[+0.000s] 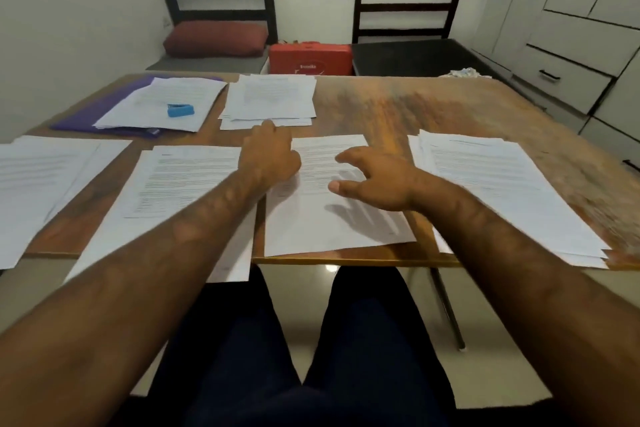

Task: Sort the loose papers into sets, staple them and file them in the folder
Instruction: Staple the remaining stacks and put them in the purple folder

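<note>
Purple folder (74, 121) under papers (152, 99) and blue stapler (180, 110) — left hand (270, 158) and right hand (375, 180) both spread

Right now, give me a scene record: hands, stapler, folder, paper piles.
left hand: fingertips at near edge of far middle pile; grip unclear
right hand: fingers spread, above centre sheet, holding nothing
stapler: blue, lying on papers atop purple folder, far left
other piles: left edge pile, near-left pile, right pile, all flat on table
stapled sets: cannot tell
</note>
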`<state>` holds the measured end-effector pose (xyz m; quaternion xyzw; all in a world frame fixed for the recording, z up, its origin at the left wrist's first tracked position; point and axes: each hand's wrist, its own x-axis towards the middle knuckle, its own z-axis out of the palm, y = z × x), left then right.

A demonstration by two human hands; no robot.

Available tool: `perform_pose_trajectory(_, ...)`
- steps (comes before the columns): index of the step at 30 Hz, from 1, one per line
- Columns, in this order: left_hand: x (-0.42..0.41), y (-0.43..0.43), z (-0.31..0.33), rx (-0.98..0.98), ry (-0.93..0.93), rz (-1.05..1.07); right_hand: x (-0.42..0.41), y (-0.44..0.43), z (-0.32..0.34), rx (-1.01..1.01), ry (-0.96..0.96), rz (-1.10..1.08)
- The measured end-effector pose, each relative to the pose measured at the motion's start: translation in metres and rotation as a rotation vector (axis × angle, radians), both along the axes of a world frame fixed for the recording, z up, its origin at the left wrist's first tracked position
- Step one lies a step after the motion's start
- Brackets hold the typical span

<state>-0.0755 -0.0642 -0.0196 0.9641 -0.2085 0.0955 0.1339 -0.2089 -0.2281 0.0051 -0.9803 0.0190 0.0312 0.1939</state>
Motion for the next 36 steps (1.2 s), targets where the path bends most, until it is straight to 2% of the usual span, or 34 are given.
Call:
perform_pose_trajectory(5,0.029,0.017,-0.017,0.188,0.051,0.014,0.019,-0.008,-0.030,-0.055,-0.001,-0.014)
perform_pose_trajectory(11,0.047,0.017,-0.024,0.248,0.033,-0.041,0.048,-0.006,-0.040,-0.053,-0.074,-0.025)
perform_pose_trajectory(19,0.050,0.021,-0.032,0.119,0.044,-0.053,0.063,-0.003,-0.061,-0.082,-0.117,-0.111)
perform_pose_trajectory(26,0.052,0.015,-0.030,-0.143,0.170,-0.074,0.064,-0.002,-0.064,-0.077,-0.136,-0.133)
perform_pose_trajectory(29,0.053,0.014,-0.024,-0.404,0.293,-0.143,0.065,-0.002,-0.065,-0.071,-0.147,-0.136)
perform_pose_trajectory(31,0.052,0.012,-0.017,-0.629,0.457,-0.140,0.065,-0.002,-0.066,-0.069,-0.152,-0.132)
perform_pose_trajectory(33,0.049,0.010,-0.008,-0.847,0.603,-0.079,0.065,-0.002,-0.066,-0.066,-0.157,-0.127)
perform_pose_trajectory(36,0.048,0.012,-0.002,-1.042,0.678,0.026,0.065,-0.002,-0.066,-0.068,-0.159,-0.129)
